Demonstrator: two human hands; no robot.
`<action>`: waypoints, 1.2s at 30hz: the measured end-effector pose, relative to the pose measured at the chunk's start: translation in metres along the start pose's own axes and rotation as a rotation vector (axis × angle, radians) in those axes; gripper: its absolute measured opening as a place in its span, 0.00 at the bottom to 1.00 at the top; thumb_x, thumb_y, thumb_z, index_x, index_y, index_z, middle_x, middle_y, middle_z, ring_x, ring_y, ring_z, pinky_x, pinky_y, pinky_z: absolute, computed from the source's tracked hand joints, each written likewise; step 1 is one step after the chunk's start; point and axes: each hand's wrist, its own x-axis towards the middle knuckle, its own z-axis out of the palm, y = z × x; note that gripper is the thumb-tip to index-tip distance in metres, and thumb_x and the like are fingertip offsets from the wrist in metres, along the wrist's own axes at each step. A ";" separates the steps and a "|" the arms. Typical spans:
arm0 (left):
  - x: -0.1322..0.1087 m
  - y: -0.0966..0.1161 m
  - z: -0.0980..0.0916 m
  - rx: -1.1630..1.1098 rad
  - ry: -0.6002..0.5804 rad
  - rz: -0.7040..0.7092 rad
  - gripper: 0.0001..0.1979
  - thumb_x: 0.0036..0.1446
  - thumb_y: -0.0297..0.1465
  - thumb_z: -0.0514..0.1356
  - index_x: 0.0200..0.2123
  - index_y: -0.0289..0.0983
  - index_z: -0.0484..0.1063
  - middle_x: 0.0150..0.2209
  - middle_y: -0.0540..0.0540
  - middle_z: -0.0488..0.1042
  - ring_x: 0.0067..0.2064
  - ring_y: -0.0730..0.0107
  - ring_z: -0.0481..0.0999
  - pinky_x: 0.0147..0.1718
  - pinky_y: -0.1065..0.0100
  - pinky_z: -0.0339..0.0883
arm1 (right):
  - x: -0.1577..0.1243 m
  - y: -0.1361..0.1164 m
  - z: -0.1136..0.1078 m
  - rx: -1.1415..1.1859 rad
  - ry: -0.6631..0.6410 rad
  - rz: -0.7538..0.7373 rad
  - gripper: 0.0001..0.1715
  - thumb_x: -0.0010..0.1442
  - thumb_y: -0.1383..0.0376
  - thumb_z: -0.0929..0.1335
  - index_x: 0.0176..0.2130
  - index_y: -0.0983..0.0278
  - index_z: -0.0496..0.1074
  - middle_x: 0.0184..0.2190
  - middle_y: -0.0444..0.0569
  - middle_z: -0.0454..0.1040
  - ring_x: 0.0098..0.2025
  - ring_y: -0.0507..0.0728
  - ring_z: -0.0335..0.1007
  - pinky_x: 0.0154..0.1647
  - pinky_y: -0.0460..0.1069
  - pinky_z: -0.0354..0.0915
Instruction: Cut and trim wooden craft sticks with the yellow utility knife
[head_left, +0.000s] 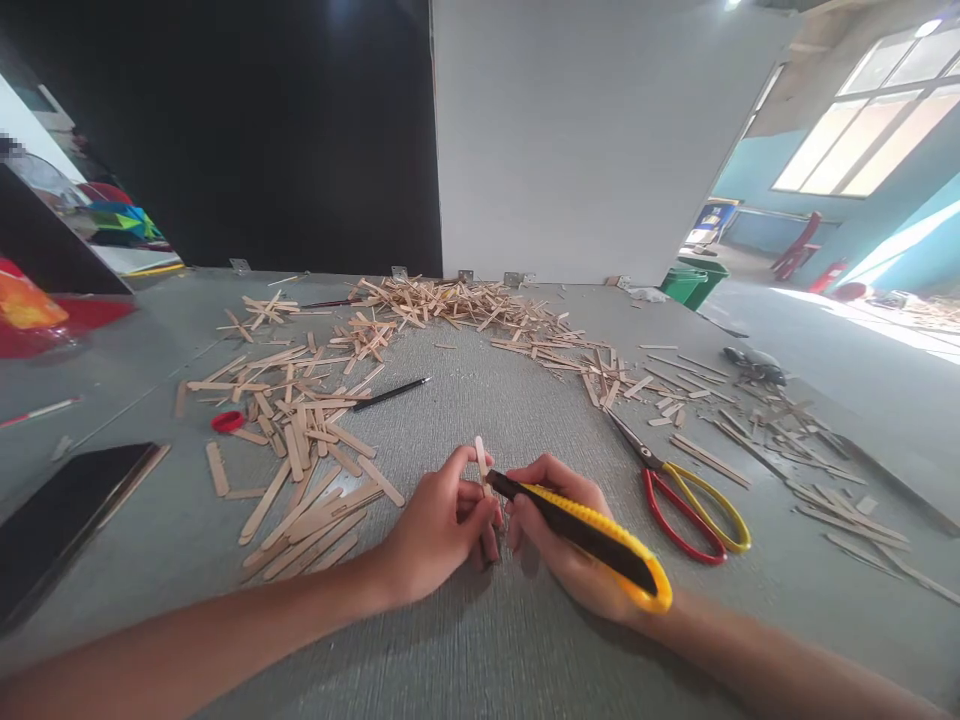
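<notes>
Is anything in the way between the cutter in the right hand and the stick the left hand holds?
Nothing visible. The right hand grips the yellow cutter, whose tip meets the wooden stick pinched upright by the left hand. The scissors lie apart to the right, the loose sticks to the left.

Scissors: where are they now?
Head view: the scissors lie on the table just right of the right hand holding the knife.

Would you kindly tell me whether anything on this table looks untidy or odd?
Sticks lie strewn in a loose arc across the table, with thin offcuts scattered right of the scissors. Nothing else stands out.
</notes>
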 end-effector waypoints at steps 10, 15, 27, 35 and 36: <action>0.000 0.006 -0.002 -0.037 -0.042 0.008 0.15 0.71 0.42 0.59 0.51 0.40 0.59 0.28 0.51 0.78 0.22 0.70 0.77 0.21 0.71 0.73 | 0.012 0.002 -0.016 0.340 -0.068 0.200 0.16 0.70 0.53 0.71 0.43 0.62 0.70 0.27 0.44 0.79 0.27 0.52 0.76 0.30 0.47 0.71; 0.004 0.008 -0.003 -0.112 -0.040 0.022 0.17 0.70 0.43 0.61 0.50 0.41 0.59 0.29 0.51 0.78 0.22 0.71 0.77 0.22 0.72 0.73 | 0.015 0.007 -0.019 0.414 -0.083 0.207 0.16 0.69 0.53 0.71 0.47 0.62 0.73 0.29 0.44 0.79 0.30 0.52 0.75 0.36 0.48 0.72; 0.007 0.011 -0.004 -0.259 -0.071 0.011 0.21 0.67 0.45 0.66 0.42 0.43 0.55 0.29 0.52 0.80 0.22 0.70 0.79 0.22 0.73 0.71 | 0.007 -0.006 -0.013 -0.010 -0.027 0.007 0.15 0.71 0.56 0.69 0.51 0.61 0.79 0.28 0.45 0.76 0.28 0.53 0.73 0.32 0.49 0.71; 0.006 0.009 -0.007 -0.240 -0.060 0.004 0.22 0.66 0.46 0.66 0.43 0.43 0.55 0.30 0.53 0.79 0.22 0.71 0.80 0.22 0.72 0.71 | 0.006 -0.006 -0.010 0.063 0.065 0.107 0.17 0.70 0.53 0.70 0.50 0.61 0.77 0.24 0.44 0.77 0.26 0.53 0.74 0.23 0.45 0.68; 0.006 0.009 -0.007 -0.235 -0.063 0.005 0.22 0.67 0.47 0.65 0.43 0.44 0.55 0.31 0.53 0.80 0.22 0.70 0.80 0.23 0.72 0.72 | 0.006 -0.006 -0.010 0.058 0.081 0.115 0.18 0.70 0.52 0.70 0.50 0.61 0.77 0.24 0.44 0.77 0.25 0.53 0.74 0.24 0.45 0.68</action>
